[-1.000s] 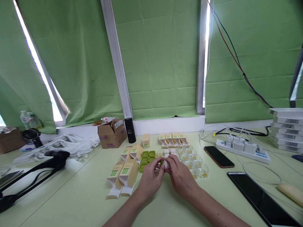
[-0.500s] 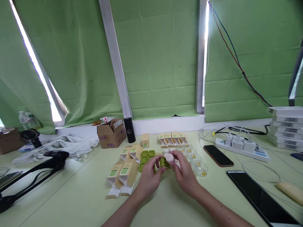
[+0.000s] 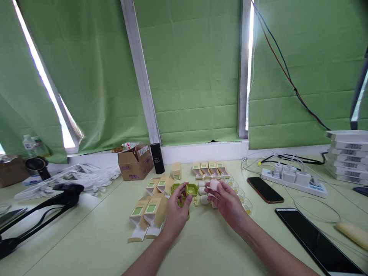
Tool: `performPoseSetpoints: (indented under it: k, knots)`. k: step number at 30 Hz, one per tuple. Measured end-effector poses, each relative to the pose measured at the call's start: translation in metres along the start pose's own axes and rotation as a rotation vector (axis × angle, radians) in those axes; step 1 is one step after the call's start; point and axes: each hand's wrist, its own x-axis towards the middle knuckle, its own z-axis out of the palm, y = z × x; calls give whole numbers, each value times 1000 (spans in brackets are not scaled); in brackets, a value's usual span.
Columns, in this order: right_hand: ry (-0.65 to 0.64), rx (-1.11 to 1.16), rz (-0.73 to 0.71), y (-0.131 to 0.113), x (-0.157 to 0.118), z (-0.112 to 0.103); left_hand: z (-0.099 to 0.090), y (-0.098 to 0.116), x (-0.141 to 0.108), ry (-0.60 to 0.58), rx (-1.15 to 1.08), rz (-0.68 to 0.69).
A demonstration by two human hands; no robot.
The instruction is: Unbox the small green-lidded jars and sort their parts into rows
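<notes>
My left hand pinches a small green square case between thumb and fingers, its hollow side turned up. More green cases lie behind and under that hand, partly hidden. In my right hand is a small white rounded block, gripped at the fingertips. Other white blocks stand on the table between the hands. Beside them are tiny yellowish pieces, too small to make out. Clear plastic cups with yellow centres sit to the right, partly covered by my right hand.
Open beige cartons stand at the left, with more cartons behind. A cardboard box and black cylinder are at the back. To the right lie a phone, tablet, power strip and loose cables.
My hands have moved apart. The white block has come away from the green case, going up and right with my right hand, while the case has shifted slightly left and turned upward.
</notes>
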Motion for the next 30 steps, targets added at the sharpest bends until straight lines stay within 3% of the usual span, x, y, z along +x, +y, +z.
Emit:
performPoseSetpoints:
  k: [6, 12, 22, 30]
  knots:
    - [43, -160, -93, -7, -5, 6, 0, -5, 1, 14, 28, 9]
    - [-23, -449, -202, -5, -5, 5, 0, -2, 0, 37, 43, 26]
    - [-220, -1290, -528, -7, -17, 4, -1, -8, 0, 42, 70, 16]
    - [-319, -1723, -482, 9, -24, 3, -1, -2, 0, 49, 100, 26]
